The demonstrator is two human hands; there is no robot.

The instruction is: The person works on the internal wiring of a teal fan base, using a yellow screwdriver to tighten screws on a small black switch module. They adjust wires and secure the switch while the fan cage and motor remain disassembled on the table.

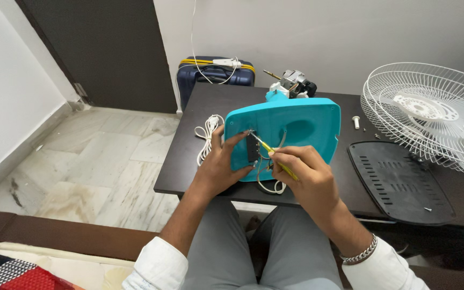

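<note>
A turquoise fan base lies tipped toward me on the dark table, its underside facing up, with the motor at its far end. My left hand grips the base's near left edge beside a small dark opening. A yellow-handled screwdriver is held in my right hand, its metal tip pointing into the upper corner of that opening. Wires loop out under the base near my right hand.
A white wire fan guard rests at the right. A black vented cover plate lies in front of it. A white coiled cord sits left of the base. Loose screws lie nearby. A blue suitcase stands behind the table.
</note>
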